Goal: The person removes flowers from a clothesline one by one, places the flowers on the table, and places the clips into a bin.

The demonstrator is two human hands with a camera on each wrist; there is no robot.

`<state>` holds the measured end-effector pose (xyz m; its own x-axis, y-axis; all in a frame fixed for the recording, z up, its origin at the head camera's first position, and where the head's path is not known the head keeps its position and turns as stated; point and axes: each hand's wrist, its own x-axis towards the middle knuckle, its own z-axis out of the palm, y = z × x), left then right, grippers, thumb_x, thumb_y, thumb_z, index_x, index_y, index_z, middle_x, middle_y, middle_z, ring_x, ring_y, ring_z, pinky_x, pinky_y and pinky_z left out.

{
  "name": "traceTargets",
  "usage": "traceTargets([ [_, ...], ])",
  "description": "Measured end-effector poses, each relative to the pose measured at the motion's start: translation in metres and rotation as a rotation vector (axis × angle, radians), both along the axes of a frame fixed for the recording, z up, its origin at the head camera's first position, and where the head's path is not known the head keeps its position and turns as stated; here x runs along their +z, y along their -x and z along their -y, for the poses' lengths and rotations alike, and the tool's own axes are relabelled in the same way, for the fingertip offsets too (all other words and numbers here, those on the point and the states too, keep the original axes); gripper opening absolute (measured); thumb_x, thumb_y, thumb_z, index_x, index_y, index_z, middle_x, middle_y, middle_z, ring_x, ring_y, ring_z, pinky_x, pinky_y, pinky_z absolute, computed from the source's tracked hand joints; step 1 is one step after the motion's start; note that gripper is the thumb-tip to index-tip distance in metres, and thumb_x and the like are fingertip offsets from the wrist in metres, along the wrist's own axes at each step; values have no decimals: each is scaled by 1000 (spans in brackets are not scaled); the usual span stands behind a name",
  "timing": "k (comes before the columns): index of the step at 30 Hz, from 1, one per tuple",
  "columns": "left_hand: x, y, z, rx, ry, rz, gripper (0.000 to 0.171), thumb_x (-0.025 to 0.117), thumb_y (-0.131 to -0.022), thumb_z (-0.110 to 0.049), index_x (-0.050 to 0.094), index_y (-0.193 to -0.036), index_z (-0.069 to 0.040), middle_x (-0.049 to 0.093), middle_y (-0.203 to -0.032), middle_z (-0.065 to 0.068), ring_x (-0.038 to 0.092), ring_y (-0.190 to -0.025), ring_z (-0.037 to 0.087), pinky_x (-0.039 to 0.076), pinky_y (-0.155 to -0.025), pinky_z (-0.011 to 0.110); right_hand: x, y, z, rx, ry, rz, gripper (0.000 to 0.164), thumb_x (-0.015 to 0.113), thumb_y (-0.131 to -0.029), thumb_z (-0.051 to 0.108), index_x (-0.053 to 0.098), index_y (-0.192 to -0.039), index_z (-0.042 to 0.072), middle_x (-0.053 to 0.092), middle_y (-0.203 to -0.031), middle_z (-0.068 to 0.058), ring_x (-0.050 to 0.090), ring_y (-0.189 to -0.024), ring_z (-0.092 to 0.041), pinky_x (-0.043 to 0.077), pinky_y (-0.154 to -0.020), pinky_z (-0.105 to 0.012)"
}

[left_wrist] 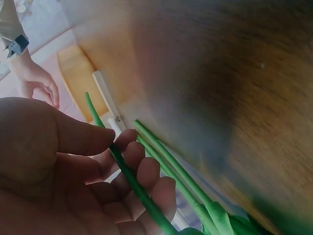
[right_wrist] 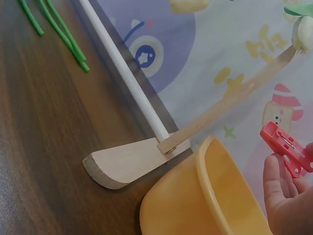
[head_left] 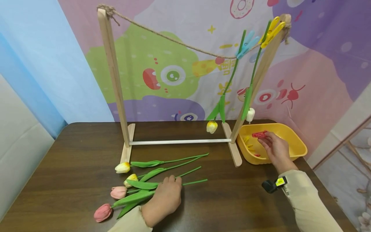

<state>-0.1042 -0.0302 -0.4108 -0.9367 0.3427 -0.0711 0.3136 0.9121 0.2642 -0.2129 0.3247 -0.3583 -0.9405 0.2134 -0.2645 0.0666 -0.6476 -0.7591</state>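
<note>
My left hand (head_left: 166,197) is low over several artificial tulips laid on the table, pinching one green tulip stem (left_wrist: 128,176) between thumb and fingers. Which flower that stem belongs to cannot be told. Two pink tulip heads (head_left: 103,212) and two yellow-white ones (head_left: 122,167) point left. Over the yellow basin (head_left: 299,149) my right hand (head_left: 277,149) holds a red clothespin (head_left: 259,134) by its fingertips; the right wrist view shows the same clothespin (right_wrist: 287,147) above the basin's rim.
A wooden stand (head_left: 114,71) with a sagging twine line (head_left: 174,40) rises behind the flowers. Near its right post, a blue clothespin (head_left: 247,44) and a yellow clothespin (head_left: 272,32) each hold a tulip head-down. More clothespins (head_left: 248,145) lie in the basin. A printed cloth hangs behind.
</note>
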Motion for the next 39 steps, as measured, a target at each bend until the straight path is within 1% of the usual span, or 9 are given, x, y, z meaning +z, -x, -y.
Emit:
traceTargets([
  [3, -2, 1, -1, 2, -2, -4, 16, 59, -82, -7, 54, -96, -3, 54, -89, 14, 55, -86, 31, 48, -68, 47, 0, 0, -1, -4, 3, 11, 4, 59, -89, 1, 62, -85, 2, 64, -78, -7, 65, -72, -18, 56, -71, -29],
  [10, -6, 2, -2, 4, -2, -48, 19, 60, -77, -4, 54, -95, -2, 53, -88, 14, 55, -84, 31, 48, -66, 46, -2, 0, -3, -7, -15, 30, 5, 59, -89, 1, 62, -86, 2, 63, -78, -6, 65, -72, -17, 56, -71, -28],
  [18, -7, 6, -1, 12, 20, -11, 26, 61, -76, -4, 56, -102, -1, 54, -93, 15, 55, -88, 32, 45, -72, 48, -6, 1, -3, -6, -46, 48, 7, 59, -88, 1, 63, -82, 2, 64, -75, -5, 65, -70, -16, 56, -70, -26],
  [23, -8, 7, -1, 19, 7, -19, 26, 60, -77, -2, 55, -103, -1, 54, -94, 15, 55, -89, 33, 45, -72, 48, -9, 2, -4, 4, -77, 65, 8, 59, -88, 0, 62, -81, 4, 65, -74, -5, 65, -69, -15, 56, -70, -26],
  [29, -9, 8, -1, 25, 3, -25, 27, 61, -77, -1, 53, -103, 0, 54, -93, 15, 54, -88, 33, 45, -72, 48, -13, 2, -4, 17, -155, 82, 11, 57, -89, 0, 62, -81, 5, 66, -74, -3, 66, -68, -13, 55, -69, -24],
  [36, -8, 10, 0, 19, 8, -17, 27, 61, -78, -2, 53, -104, 0, 54, -94, 16, 54, -88, 33, 44, -71, 48, -14, 3, -5, 105, -289, 102, 23, 53, -93, 5, 67, -75, 12, 69, -73, 1, 68, -69, -8, 54, -69, -19],
  [39, -9, 10, 1, 15, 10, -24, 30, 63, -77, -2, 54, -105, 1, 54, -94, 16, 54, -87, 33, 44, -70, 48, -15, 4, -6, 139, -335, 115, 25, 51, -93, 5, 66, -75, 13, 68, -72, 2, 68, -68, -7, 54, -69, -19],
])
